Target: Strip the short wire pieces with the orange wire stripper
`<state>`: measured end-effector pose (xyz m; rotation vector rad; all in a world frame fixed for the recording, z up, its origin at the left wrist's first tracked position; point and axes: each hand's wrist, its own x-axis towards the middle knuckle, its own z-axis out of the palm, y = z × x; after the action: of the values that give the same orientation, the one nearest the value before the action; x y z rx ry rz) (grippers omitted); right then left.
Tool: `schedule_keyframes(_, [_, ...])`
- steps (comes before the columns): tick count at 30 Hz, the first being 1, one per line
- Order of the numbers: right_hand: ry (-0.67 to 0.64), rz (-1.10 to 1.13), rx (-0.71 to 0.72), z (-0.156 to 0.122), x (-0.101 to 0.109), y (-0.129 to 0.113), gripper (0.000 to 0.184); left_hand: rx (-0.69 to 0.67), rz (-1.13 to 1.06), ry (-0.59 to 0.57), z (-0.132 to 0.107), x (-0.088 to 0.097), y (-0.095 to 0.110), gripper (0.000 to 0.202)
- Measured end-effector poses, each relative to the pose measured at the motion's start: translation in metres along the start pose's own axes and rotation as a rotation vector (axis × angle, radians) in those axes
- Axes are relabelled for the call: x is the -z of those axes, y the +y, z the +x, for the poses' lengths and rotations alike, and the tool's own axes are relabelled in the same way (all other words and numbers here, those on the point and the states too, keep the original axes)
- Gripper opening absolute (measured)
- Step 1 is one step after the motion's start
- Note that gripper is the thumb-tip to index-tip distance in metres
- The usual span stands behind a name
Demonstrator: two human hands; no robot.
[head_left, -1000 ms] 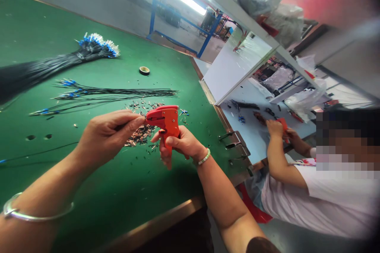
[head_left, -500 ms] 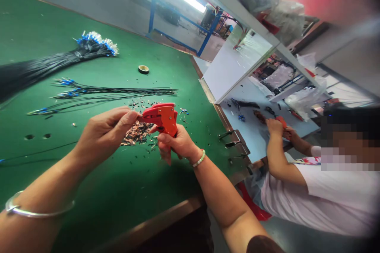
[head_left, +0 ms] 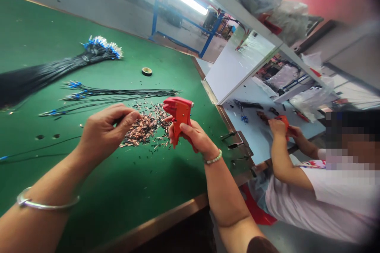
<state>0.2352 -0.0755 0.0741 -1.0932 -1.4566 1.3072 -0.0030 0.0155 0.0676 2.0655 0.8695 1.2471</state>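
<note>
Head view: pinching one black wire (head_left: 47, 146) in the left hand (head_left: 111, 128) (tip hidden from sight); grasping one red stripper (head_left: 180, 111) in the right hand (head_left: 192, 136), jutting above it, apart from the left hand. Beyond, one scrap heap (head_left: 142, 128), bits too many to count; farther, one tape roll (head_left: 147, 74), one wire bundle (head_left: 65, 66).

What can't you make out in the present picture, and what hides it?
In the head view:
Anything the left hand may pinch: hidden by the hand itself.
Red-orange tool: lower part partly covered by the right hand.
Large wire bundle: one end cut off by the left edge.
Copper-coloured scraps: too small, heaped to count.
</note>
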Motion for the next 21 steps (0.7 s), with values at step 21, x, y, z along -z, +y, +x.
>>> schedule_keyframes(21, [0.268,-0.826,0.391,0.008,-0.02,0.014,0.019,-0.31,0.024,-0.186,-0.011,-0.025,-0.007,0.016])
